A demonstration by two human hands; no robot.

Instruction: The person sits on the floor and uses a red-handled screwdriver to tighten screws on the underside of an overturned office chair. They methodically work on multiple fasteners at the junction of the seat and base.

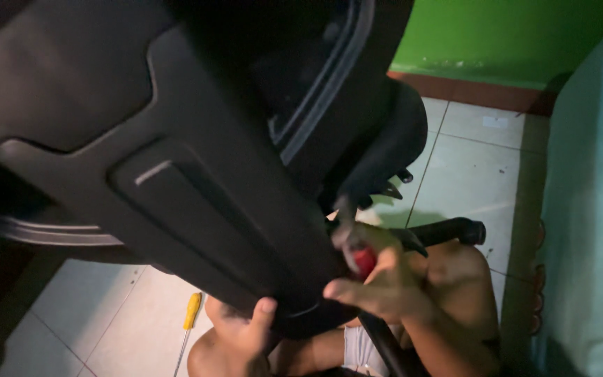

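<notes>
Chair back: big black chair-back shell (197, 160) tilted, filling frame from 9 to 1 o'clock.
Left hand (246, 335): clasping the shell's lower edge, 6 o'clock.
Right hand (378, 279): clenched around red-handled screwdriver (361, 258), tip at the shell; fastening apparently unfinished.
Floor: yellow screwdriver (191, 311) idle, 7 o'clock.

A yellow-handled screwdriver (189, 318), seemingly, lies on the tiled floor (99, 307).

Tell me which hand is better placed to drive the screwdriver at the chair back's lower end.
Right hand: it holds the red-handled screwdriver. Left hand grips the black chair back.
</notes>
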